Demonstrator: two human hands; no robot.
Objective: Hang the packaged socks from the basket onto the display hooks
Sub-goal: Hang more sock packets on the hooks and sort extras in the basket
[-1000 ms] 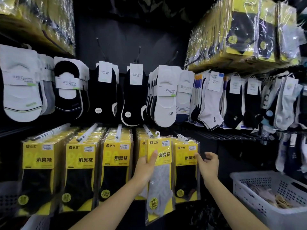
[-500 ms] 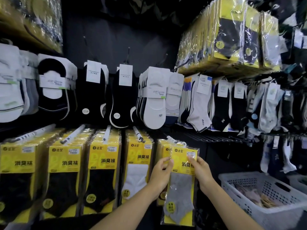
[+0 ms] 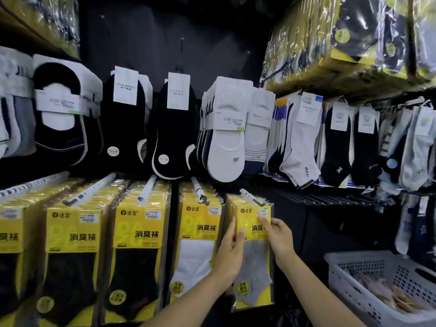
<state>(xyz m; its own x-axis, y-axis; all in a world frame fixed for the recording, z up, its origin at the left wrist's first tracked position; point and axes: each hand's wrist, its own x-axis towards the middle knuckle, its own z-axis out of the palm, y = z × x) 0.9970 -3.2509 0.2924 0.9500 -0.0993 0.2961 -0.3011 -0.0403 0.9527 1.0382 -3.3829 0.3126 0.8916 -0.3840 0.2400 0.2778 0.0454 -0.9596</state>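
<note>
Lower centre of frame: my left grip [image 3: 232, 253] and right grip [image 3: 279, 237] both pinch the grey sock pack [image 3: 256, 263], which looks seated on its hook [image 3: 253, 198]. More stock appears to wait in the basket [image 3: 349, 277], lower right.

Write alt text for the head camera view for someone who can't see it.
The left hand and right hand hold a yellow pack of grey socks at the tip of the rightmost lower hook. More yellow packs fill the hooks to its left; a white basket sits lower right.
</note>
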